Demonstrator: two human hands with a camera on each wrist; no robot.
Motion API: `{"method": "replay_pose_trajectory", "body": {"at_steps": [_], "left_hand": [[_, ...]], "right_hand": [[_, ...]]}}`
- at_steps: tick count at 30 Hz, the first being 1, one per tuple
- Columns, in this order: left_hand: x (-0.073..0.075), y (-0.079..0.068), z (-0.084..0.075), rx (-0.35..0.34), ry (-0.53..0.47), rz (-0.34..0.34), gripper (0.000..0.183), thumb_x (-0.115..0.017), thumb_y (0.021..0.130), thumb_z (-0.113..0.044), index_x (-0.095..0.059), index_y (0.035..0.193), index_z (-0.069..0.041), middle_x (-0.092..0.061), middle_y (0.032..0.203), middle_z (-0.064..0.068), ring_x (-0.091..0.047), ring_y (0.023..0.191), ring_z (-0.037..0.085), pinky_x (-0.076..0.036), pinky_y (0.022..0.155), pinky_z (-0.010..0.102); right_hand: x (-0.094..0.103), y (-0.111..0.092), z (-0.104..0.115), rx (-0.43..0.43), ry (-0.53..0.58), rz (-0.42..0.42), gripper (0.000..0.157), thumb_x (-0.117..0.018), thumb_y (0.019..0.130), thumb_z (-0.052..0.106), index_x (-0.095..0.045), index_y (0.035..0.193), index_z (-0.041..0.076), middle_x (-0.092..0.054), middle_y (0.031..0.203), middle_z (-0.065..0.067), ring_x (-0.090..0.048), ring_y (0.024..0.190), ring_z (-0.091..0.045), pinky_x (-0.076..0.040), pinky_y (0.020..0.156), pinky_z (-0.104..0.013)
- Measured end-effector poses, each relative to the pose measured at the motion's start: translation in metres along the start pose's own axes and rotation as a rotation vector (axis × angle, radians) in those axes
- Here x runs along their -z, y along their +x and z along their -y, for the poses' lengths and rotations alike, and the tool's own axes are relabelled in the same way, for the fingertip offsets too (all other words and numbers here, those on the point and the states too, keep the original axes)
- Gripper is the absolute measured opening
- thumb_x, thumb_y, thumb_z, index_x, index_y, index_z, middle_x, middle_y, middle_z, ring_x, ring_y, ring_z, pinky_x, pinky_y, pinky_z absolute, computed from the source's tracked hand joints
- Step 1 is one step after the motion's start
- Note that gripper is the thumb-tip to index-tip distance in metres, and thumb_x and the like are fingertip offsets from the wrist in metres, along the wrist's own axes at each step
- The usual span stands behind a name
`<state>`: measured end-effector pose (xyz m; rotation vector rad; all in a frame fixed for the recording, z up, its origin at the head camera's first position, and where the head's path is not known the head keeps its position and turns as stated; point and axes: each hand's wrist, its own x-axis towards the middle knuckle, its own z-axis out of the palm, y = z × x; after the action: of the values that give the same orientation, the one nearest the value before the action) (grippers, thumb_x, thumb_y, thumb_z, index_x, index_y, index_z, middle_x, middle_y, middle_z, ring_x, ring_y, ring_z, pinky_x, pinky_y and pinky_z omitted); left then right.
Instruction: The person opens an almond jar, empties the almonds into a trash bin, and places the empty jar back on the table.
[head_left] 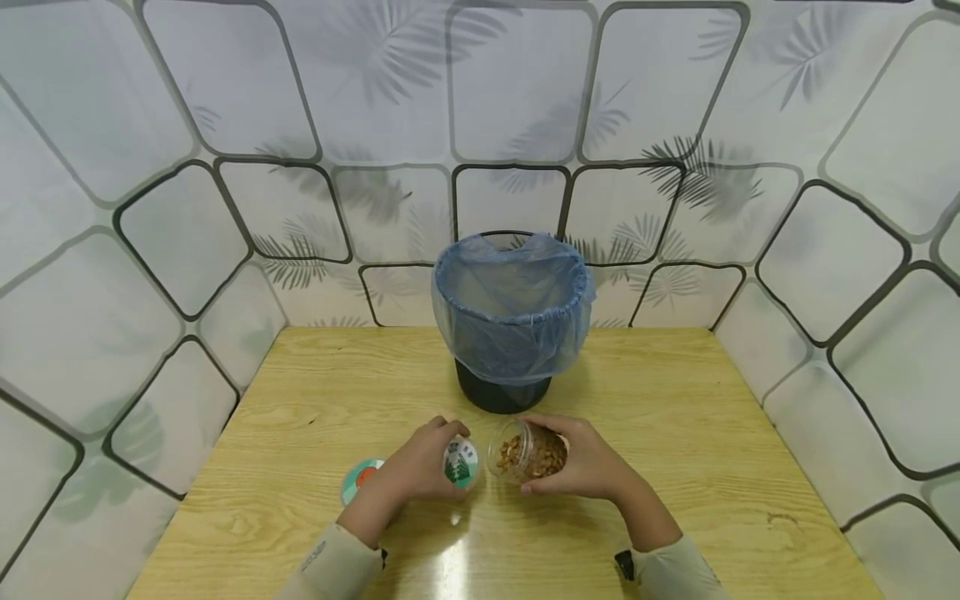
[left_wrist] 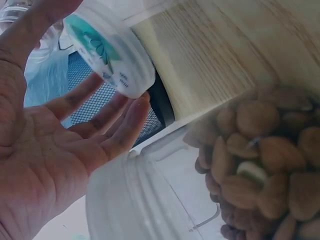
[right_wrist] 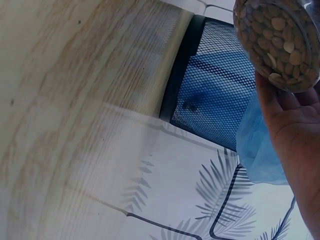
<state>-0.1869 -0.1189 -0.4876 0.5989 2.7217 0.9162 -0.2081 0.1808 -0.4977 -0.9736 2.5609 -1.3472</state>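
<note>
My left hand (head_left: 423, 468) pinches a round white screw lid (head_left: 461, 464) with a green leaf label between thumb and fingertips. In the left wrist view the lid (left_wrist: 112, 50) stands on edge, its label towards the palm. My right hand (head_left: 592, 463) grips a clear jar of almonds (head_left: 547, 454), tipped on its side with its uncovered mouth towards the lid. Lid and jar are slightly apart. Beside my left forearm, partly hidden by it, is a teal lid (head_left: 354, 481); below it in the left wrist view shows a second clear jar of almonds (left_wrist: 255, 165).
A black mesh bin (head_left: 501, 396) stands on the wooden table (head_left: 352, 375) just beyond my hands. A blue plastic bag (head_left: 517, 346) lines it and folds over its rim. Patterned cloth walls (head_left: 397, 217) enclose the table at the back and both sides.
</note>
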Motion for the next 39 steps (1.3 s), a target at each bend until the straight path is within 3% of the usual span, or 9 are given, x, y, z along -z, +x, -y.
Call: {"method": "replay_pose_trajectory", "body": {"at_steps": [4,7,16,21,25,39], "left_hand": [[-0.002,-0.001,0.001,0.008,-0.024,0.054,0.086,-0.1,0.067,-0.025,-0.061,0.141,-0.003,-0.059,0.131,0.019,-0.06,0.113,0.031,-0.058,0.09,0.05],[-0.002,-0.001,0.002,0.012,-0.039,0.054,0.091,-0.101,0.067,-0.028,-0.059,0.143,-0.003,-0.057,0.137,0.023,-0.059,0.121,0.036,-0.056,0.097,0.055],[0.006,0.005,0.0,-0.018,-0.069,-0.08,0.09,-0.094,0.079,-0.042,-0.054,0.151,-0.004,-0.057,0.142,0.021,-0.058,0.131,0.042,-0.054,0.105,0.059],[0.011,0.008,-0.002,-0.031,-0.049,-0.133,0.091,-0.092,0.08,-0.049,-0.055,0.152,-0.006,-0.058,0.142,0.015,-0.057,0.133,0.039,-0.053,0.107,0.057],[0.016,0.011,-0.002,-0.054,-0.011,-0.189,0.09,-0.091,0.081,-0.05,-0.056,0.151,-0.006,-0.059,0.14,0.01,-0.058,0.132,0.036,-0.053,0.108,0.054],[0.043,0.024,-0.009,-0.063,0.058,-0.286,0.114,-0.085,0.083,-0.062,-0.033,0.167,-0.006,-0.045,0.158,0.015,-0.052,0.142,0.038,-0.051,0.112,0.057]], "right_hand": [[0.001,0.0,0.0,0.0,-0.006,-0.001,0.088,-0.1,0.073,0.04,-0.062,0.149,0.016,-0.07,0.142,-0.008,-0.07,0.126,-0.023,-0.06,0.102,-0.041],[0.001,-0.001,0.0,0.002,-0.012,-0.005,0.091,-0.099,0.073,0.046,-0.063,0.148,0.013,-0.07,0.141,-0.007,-0.07,0.125,-0.022,-0.06,0.103,-0.041],[0.006,-0.002,-0.002,0.011,0.013,-0.034,0.088,-0.1,0.072,0.044,-0.064,0.147,0.017,-0.07,0.142,-0.004,-0.07,0.125,-0.023,-0.06,0.102,-0.042],[0.007,-0.004,-0.003,0.024,0.005,-0.056,0.088,-0.101,0.071,0.04,-0.065,0.146,0.012,-0.071,0.14,-0.002,-0.07,0.124,-0.023,-0.06,0.102,-0.047],[0.008,-0.004,-0.003,0.016,-0.006,-0.067,0.087,-0.102,0.07,0.039,-0.065,0.145,0.016,-0.071,0.14,-0.004,-0.07,0.125,-0.023,-0.06,0.103,-0.043],[0.01,-0.007,0.001,0.025,-0.002,-0.071,0.086,-0.101,0.071,0.04,-0.064,0.147,0.02,-0.07,0.141,0.001,-0.07,0.125,-0.022,-0.061,0.101,-0.043]]}}
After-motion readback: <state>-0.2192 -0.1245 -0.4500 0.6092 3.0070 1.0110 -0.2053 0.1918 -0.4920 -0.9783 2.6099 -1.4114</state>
